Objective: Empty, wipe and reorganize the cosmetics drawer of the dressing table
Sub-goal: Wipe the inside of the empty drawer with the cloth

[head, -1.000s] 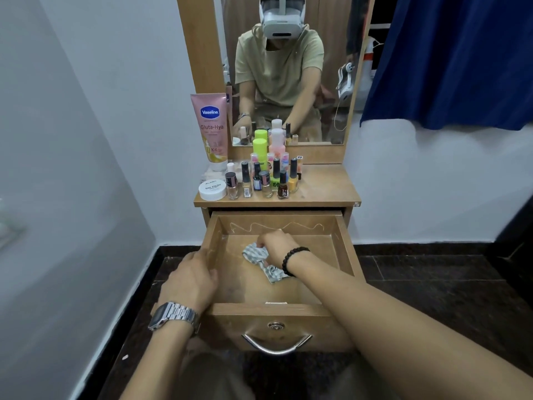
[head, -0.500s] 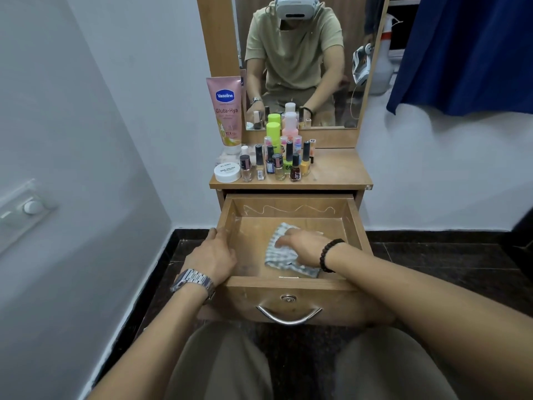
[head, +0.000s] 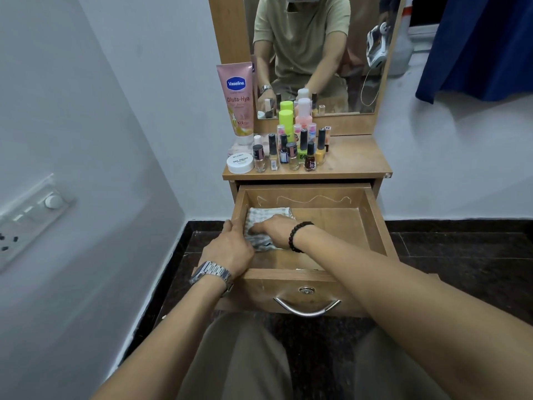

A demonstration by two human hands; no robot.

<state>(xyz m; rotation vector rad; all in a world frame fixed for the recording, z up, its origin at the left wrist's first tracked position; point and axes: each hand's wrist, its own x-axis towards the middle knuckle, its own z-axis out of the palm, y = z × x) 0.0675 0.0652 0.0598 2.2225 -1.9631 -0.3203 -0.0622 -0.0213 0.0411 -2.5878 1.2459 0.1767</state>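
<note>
The wooden drawer [head: 375,223] of the dressing table stands pulled out, holding only a cloth. A checked grey-white cloth [head: 266,216] lies against the drawer's left inner wall. My right hand [head: 274,229], with a black bead bracelet, presses flat on the cloth with straight fingers. My left hand [head: 230,249], with a metal watch, grips the drawer's left rim, fingers curled over the edge. On the tabletop stand several nail polish bottles [head: 291,153], a pink Vaseline tube [head: 238,102], a white round jar [head: 240,163] and green and pink bottles [head: 294,115].
A mirror [head: 317,53] rises behind the tabletop. The drawer front carries a metal handle [head: 307,308] and a lock. A wall with a switch panel [head: 28,217] is close on the left. Dark floor lies on both sides. A blue curtain [head: 476,44] hangs at the right.
My right hand has slid the cloth from the drawer's middle to its left side. My left hand stays on the left rim. The view has tilted down and nearer.
</note>
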